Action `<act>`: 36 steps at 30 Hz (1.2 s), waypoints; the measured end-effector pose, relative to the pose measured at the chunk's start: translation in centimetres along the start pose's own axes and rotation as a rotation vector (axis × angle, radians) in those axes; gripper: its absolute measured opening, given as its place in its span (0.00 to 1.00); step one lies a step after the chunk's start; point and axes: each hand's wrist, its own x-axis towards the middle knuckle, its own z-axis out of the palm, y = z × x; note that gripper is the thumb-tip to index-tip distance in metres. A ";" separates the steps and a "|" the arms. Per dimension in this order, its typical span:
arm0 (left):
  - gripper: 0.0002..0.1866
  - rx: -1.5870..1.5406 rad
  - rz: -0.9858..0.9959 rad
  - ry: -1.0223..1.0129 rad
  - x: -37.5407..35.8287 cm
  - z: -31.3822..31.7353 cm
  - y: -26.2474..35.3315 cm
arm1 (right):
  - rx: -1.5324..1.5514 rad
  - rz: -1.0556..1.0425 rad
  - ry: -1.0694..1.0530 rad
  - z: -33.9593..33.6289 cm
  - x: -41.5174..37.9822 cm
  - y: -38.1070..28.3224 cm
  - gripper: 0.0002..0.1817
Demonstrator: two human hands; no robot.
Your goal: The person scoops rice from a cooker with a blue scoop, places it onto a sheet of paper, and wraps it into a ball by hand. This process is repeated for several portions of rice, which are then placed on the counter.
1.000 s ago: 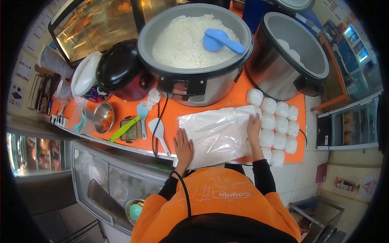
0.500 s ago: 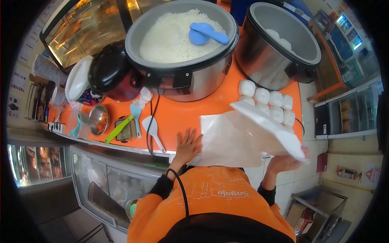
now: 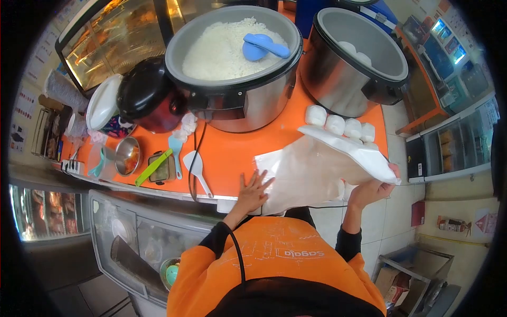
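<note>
Your left hand (image 3: 252, 191) lay spread, pinning the large clear plastic bag (image 3: 311, 171) at the orange counter's (image 3: 227, 153) front edge while your right hand (image 3: 372, 191) pinched its lifted end.

Plastic sheet (image 3: 311, 174), flat on desk (image 3: 227, 153) a second ago, now lifted at right edge by right hand (image 3: 369, 190); left hand (image 3: 253, 190) shifted onto sheet's left edge.

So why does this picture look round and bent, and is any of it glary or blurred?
Head view: a fisheye lens bows the orange counter and leaves black corners. The steel wall of the rice cooker throws bright reflections, and the glass case glares. The plastic sheet lifted by the right hand looks soft and hazy; the left hand reads fairly sharp.
</note>
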 end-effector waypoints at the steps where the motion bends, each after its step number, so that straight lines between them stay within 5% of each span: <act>1: 0.32 0.008 -0.030 0.004 -0.8 -0.4 -0.8 | 0.015 0.052 0.039 0.2 0.0 -0.1 0.06; 7: 0.34 0.055 -0.170 0.110 -6.4 -3.2 -8.9 | 0.041 0.072 0.092 0.9 1.6 0.2 0.08; 10: 0.35 0.092 -0.234 0.001 -8.2 -5.1 -11.5 | 0.017 0.025 -0.030 1.8 3.3 0.0 0.09; 13: 0.36 0.085 -0.246 -0.046 -7.9 -5.5 -11.1 | 0.037 -0.006 -0.244 3.7 4.5 -0.9 0.08; 18: 0.36 0.051 -0.246 0.087 -5.7 -4.3 -7.5 | 0.053 -0.177 -0.309 5.8 4.0 -3.3 0.10; 20: 0.35 -0.208 -0.201 0.003 -4.6 -6.9 -3.6 | 0.021 -0.378 -0.267 5.6 2.6 -5.0 0.11; 22: 0.30 -1.012 0.035 -0.103 -3.8 -8.6 -1.2 | 0.016 -0.582 -0.426 2.8 -0.1 -1.7 0.11; 25: 0.28 -2.261 -0.203 -0.166 -3.9 -8.7 1.5 | 0.408 -0.772 -0.948 1.4 -5.0 -3.1 0.11; 26: 0.33 -2.043 -0.476 0.115 -3.1 -9.7 2.4 | 0.447 -0.777 -1.136 1.3 -7.3 -2.9 0.12; 28: 0.34 -2.423 -0.054 0.180 -1.8 -6.0 -2.3 | 0.199 -0.841 -1.447 1.0 -12.2 -0.2 0.17; 30: 0.35 -2.737 0.444 0.236 -1.6 -2.6 -7.8 | 0.131 -0.683 -1.745 1.2 -16.4 4.1 0.22; 31: 0.36 -2.668 0.106 0.313 -2.1 -3.5 -8.6 | 0.047 -0.664 -1.823 0.6 -18.5 6.7 0.24; 34: 0.39 -2.306 -0.507 0.364 -3.5 -4.4 -10.1 | -0.048 -0.471 -1.992 0.5 -20.6 7.4 0.24; 36: 0.37 -1.829 -0.635 0.230 -4.5 -3.9 -10.7 | -0.020 -0.419 -1.968 0.7 -21.0 6.9 0.26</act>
